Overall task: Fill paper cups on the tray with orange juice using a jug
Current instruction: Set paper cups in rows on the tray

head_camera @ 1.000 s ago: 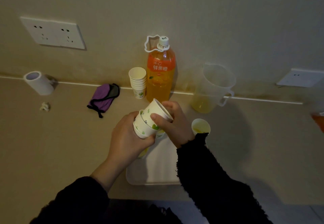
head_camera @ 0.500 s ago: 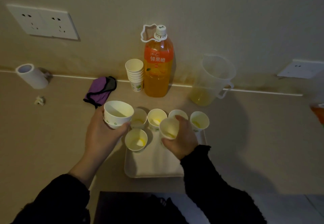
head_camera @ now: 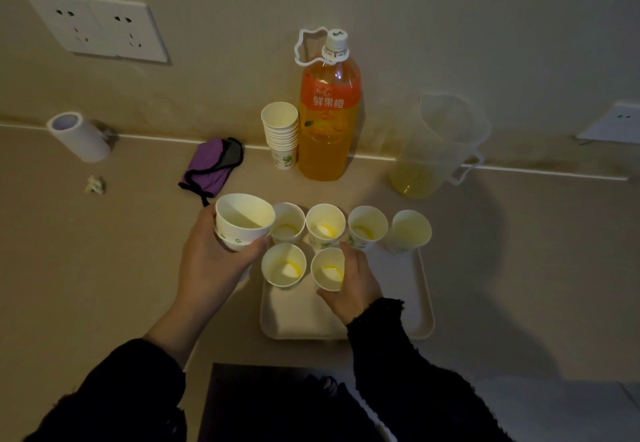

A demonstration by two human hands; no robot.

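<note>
A cream tray [head_camera: 420, 298] lies on the counter with several white paper cups on it; most show a little yellow liquid at the bottom. My left hand [head_camera: 211, 265] grips a small stack of nested cups [head_camera: 243, 221] at the tray's left end. My right hand [head_camera: 355, 285] holds one cup [head_camera: 328, 269] in the tray's front row, beside another cup [head_camera: 284, 266]. A clear jug [head_camera: 434, 145] with a little yellow juice stands at the back right. An orange juice bottle [head_camera: 329, 109] stands against the wall.
A stack of spare cups [head_camera: 281, 133] stands left of the bottle. A purple pouch [head_camera: 211, 168], a white roll [head_camera: 79, 136] and a paper scrap [head_camera: 95, 185] lie on the left. Wall sockets [head_camera: 97, 27] sit above. A dark surface [head_camera: 270, 403] lies at the near edge.
My hands pulled a cup off the stack and separated. The right hand lowered that cup to the tray's front row; the left hand moved left with the remaining stack.
</note>
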